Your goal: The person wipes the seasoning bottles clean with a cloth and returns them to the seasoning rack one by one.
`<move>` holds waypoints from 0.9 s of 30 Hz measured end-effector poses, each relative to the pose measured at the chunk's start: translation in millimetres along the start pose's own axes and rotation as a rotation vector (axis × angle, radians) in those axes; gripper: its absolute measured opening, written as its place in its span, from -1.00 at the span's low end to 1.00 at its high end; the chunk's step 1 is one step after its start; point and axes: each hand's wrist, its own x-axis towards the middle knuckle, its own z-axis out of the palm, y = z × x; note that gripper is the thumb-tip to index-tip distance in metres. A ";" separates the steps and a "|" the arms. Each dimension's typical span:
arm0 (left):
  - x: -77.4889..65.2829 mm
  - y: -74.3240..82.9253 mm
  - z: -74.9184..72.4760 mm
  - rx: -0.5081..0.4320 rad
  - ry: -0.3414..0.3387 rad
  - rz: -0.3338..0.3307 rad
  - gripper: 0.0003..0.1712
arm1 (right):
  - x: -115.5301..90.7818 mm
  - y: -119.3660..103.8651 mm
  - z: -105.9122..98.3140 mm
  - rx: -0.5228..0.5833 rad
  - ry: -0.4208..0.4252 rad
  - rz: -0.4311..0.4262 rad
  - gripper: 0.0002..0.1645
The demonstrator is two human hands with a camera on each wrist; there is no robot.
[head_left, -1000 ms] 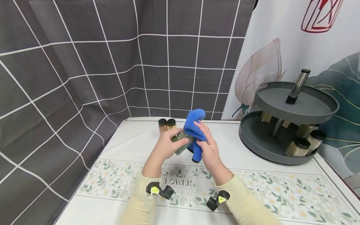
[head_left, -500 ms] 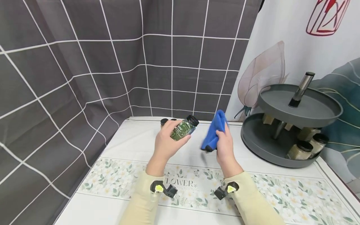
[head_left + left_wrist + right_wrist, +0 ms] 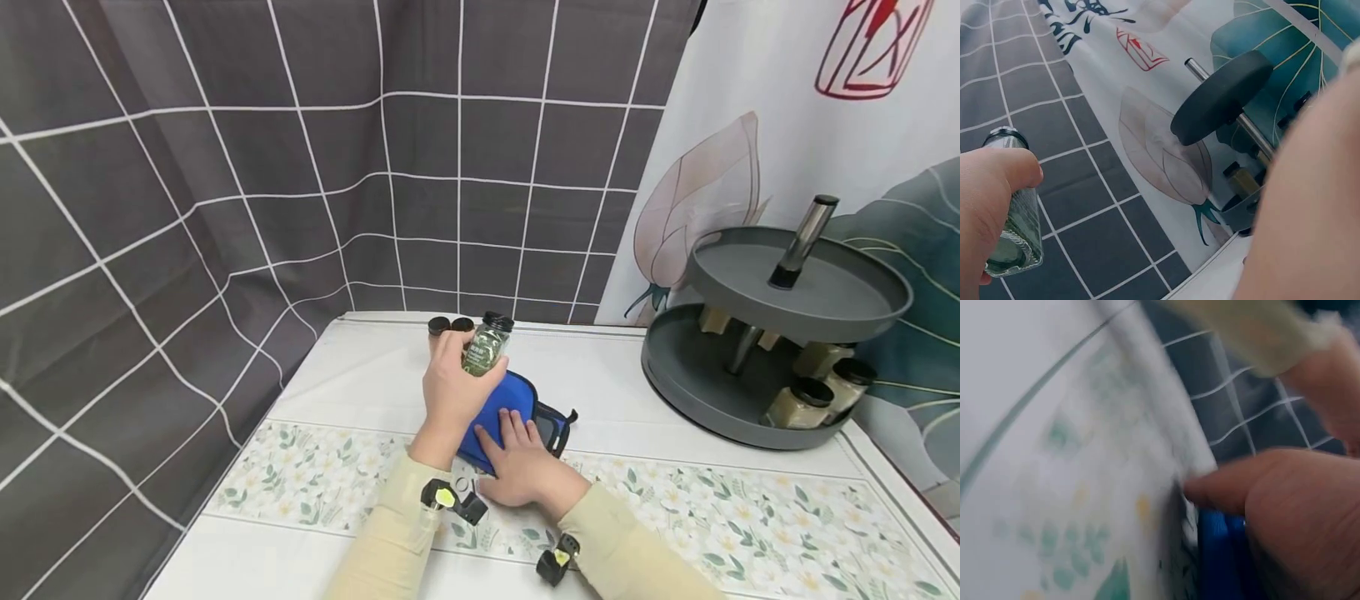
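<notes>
My left hand grips a glass spice jar of green dried herbs with a black lid, held tilted in the air. In the left wrist view the thumb crosses the jar, whose base faces the camera. My right hand lies palm down, fingers straight and spread, on a blue cloth piece with black edging, flat on the table in front of the jar. A dark grey part with a small loop shows at its right side. The right wrist view is blurred; the blue cloth shows under the hand.
Two black-lidded jars stand behind my left hand, partly hidden by it. A two-tier grey turntable rack stands on the right, with several jars on its lower tier. A grey grid-patterned curtain hangs behind the table.
The blue cloth was bunched against the jar, then pulled away to the right in my right hand. Now it lies on the table under that hand. The left hand keeps the jar, turned more upright.
</notes>
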 end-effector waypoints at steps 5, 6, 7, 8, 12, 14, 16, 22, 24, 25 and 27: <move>-1.2 -3.3 0.8 0.043 -0.012 0.052 -0.39 | -2.6 10.5 -24.5 0.270 0.030 -0.059 0.09; -1.2 -4.6 0.8 0.052 -0.018 0.069 -0.40 | -4.4 14.2 -34.8 0.411 0.067 -0.064 0.10; -1.0 -5.5 0.7 0.056 -0.029 0.092 -0.40 | -6.4 17.9 -44.8 0.553 0.117 -0.064 0.10; -0.4 -6.0 0.6 0.058 -0.045 0.124 -0.41 | -8.5 21.0 -54.8 0.705 0.182 -0.065 0.08; -0.3 -5.0 3.3 0.068 -0.132 0.265 -0.42 | -14.9 28.2 -78.7 1.150 0.429 -0.069 -0.01; -2.2 -3.5 6.5 0.081 -0.168 0.335 -0.42 | -14.3 29.1 -80.1 1.201 0.503 -0.064 -0.04; -4.4 -1.4 9.1 0.102 -0.199 0.389 -0.41 | -13.2 30.0 -78.7 1.172 0.538 -0.053 -0.07; -2.1 7.0 5.6 0.108 -0.415 0.329 -0.25 | -17.4 47.0 -80.1 0.972 0.671 -0.021 -0.34; 0.7 7.3 0.9 0.099 -0.508 0.222 -0.19 | -27.2 62.7 -85.7 0.816 0.754 0.036 -0.33; 2.7 6.5 -1.7 0.093 -0.541 0.168 -0.17 | -34.1 73.2 -89.5 0.721 0.796 0.076 -0.32; 6.6 2.8 -7.5 0.086 -0.577 0.068 -0.17 | -49.4 100.1 -97.7 0.515 0.872 0.164 -0.30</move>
